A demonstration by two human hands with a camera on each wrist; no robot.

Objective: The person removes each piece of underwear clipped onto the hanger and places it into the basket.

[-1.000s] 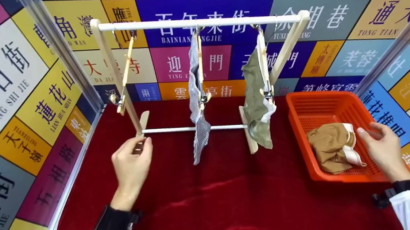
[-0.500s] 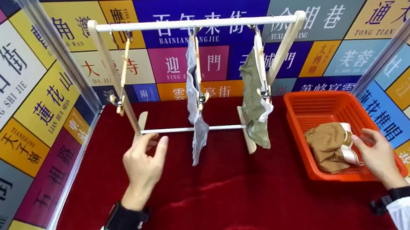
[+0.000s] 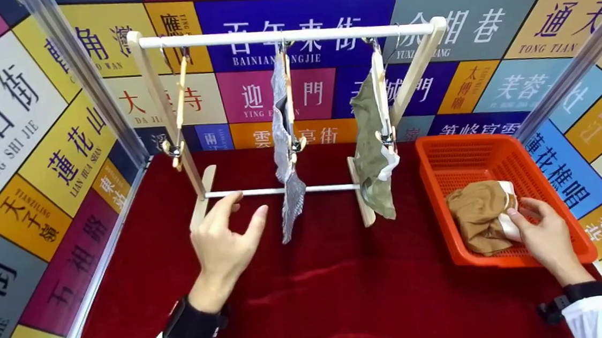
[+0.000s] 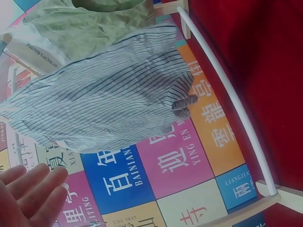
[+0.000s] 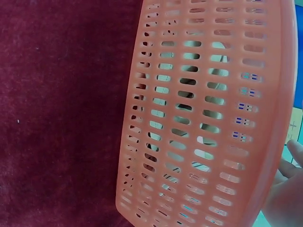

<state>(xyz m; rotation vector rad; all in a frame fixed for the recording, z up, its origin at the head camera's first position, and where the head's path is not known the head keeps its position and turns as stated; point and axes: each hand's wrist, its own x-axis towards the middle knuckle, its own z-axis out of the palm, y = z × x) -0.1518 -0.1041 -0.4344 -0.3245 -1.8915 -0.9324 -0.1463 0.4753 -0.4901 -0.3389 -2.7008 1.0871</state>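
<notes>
A brown garment with a white band lies crumpled in an orange basket on the right. My right hand reaches over the basket's rim, its thumb and index finger apart at the white band. In the right wrist view, the basket's slotted wall hides the fingertips. My left hand is raised in front of the wooden rack, holding nothing, with thumb and fingers spread. In the left wrist view, a striped garment hangs beyond the left hand.
On the rack's left, a bare clip hanger hangs. A grey striped garment is clipped mid-rack and an olive one farther right. Red cloth covers the table; printed wall panels enclose it.
My right hand has moved left and inward over the basket, up to the brown garment's white band. My left hand has shifted right, its thumb and fingers spreading wider.
</notes>
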